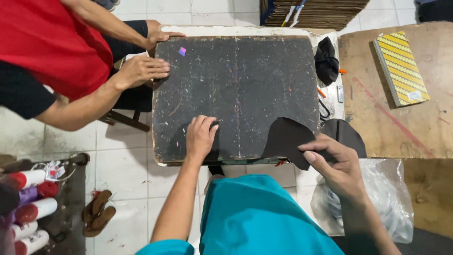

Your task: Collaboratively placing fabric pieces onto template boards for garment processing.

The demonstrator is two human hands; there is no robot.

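1. Head view is showing, far to the left of both hands, a co-worker in a red shirt resting a hand on the left edge of the black board that covers the counter; a shove from there could be shifting the board under the wearer's palm.
2. Left hand is lying open and flat on the board near its front edge, gripping nothing; it is only pressing, so the board could be sliding if it is sitting loose.
3. Right hand is pinching a dark cut piece between thumb and fingers, just right of the left hand. The piece is half overhanging the board's front edge, so a slack pinch could be letting it drop.
4. Below the right hand, a clear plastic bag is hanging open, likely to catch a falling piece.
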